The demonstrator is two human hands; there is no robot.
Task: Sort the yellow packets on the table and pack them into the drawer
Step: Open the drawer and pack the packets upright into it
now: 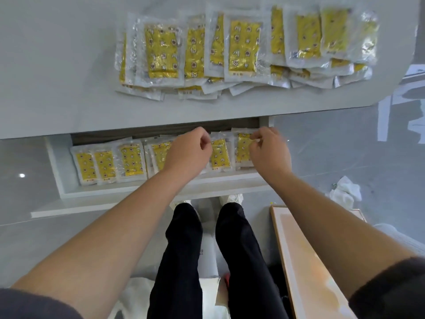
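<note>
In the open drawer [55, 166], dead centre below the table [57, 65] edge, you're on the packing step. Your right hand [269, 153] has thumb and fingertips closed on the top edge of the rightmost packet [242, 149], at the 3 o'clock end of the row. Your left hand [188, 155] sits just to 9 o'clock of it, fingers curled over the middle of the row. I cannot tell whether they pinch a packet, because the knuckles hide it.

The drawer holds one row of yellow packets [131, 160] side by side from the 9 o'clock wall across to 3 o'clock, with some overlapping under your left wrist. That row looks close to filling the width.

Up at 12 o'clock, a big overlapped pile of packets [243, 49] waits on the table, so I'd say you're well short of done. Next, square this one against its neighbour, let go, then reach up for the pile. Those clear wrappers look slippery, so lift one at a time.
</note>
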